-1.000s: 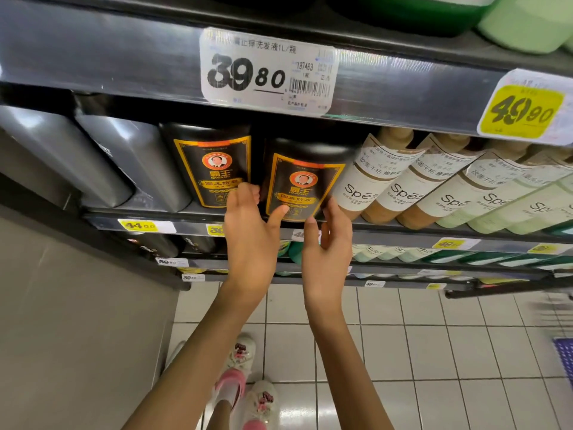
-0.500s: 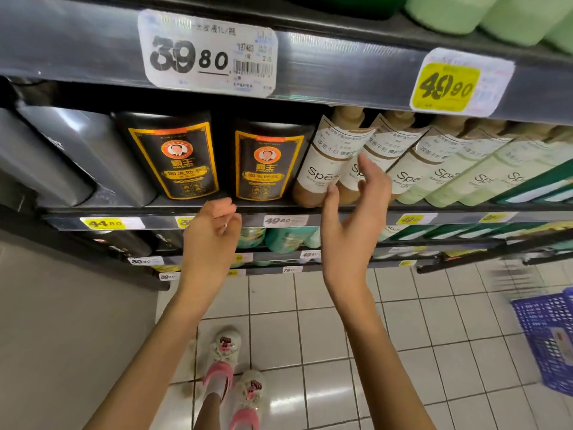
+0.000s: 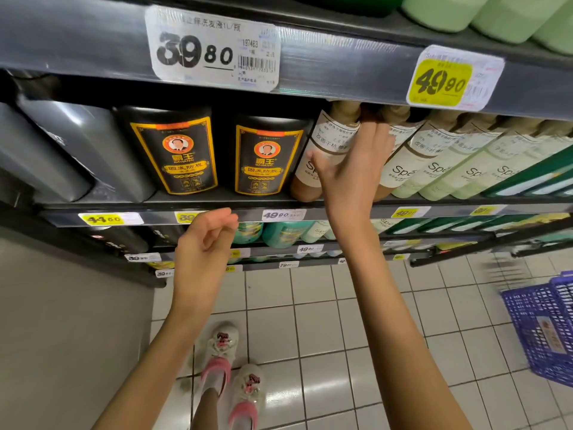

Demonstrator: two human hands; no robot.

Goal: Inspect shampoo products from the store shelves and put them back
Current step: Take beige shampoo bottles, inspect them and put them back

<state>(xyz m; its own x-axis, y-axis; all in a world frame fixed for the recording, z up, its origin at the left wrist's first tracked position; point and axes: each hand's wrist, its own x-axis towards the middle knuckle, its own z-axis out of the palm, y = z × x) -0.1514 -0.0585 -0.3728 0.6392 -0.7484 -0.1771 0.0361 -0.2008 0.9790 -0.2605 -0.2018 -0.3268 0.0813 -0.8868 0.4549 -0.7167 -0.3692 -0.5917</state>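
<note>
**Shop Aisle: Picking the Next Shampoo**

White floor tiles (image 3: 341, 336) lay far below the brown bottle (image 3: 333, 131), with two pink and white shoes (image 3: 229, 361) standing on them. A blue basket (image 3: 545, 324) sat low down and off to the right of the bottle.

The left hand (image 3: 201, 252) hung in the air below and left of the brown bottle. Its fingers were softly bent and held nothing. The right hand (image 3: 353, 178) was on the brown bottle itself. Its thumb lay on the front and its fingers went round the far side, so it gripped the bottle. The bottle's bottom was on the shelf (image 3: 161, 217).

It looked like this bottle had only just been picked. It had not been lifted out yet. It would have to come out, get a good look, and go back. Two black bottles (image 3: 176, 153) just left of it stood neatly in their places.

The brown bottle showed "Sp" beside the thumb. The pale bottles (image 3: 465, 162) to its right said "Spē". The black bottles said "BAWANG" in gold. A small tag (image 3: 283, 215) just under the brown bottle said 49.80. Up and left of the bottle, a big white tag (image 3: 214, 48) said 39.80, 1L and 197463. Up and right of it, a yellow tag (image 3: 440, 80) began with 49, and the rest was too blurry to read.
</note>
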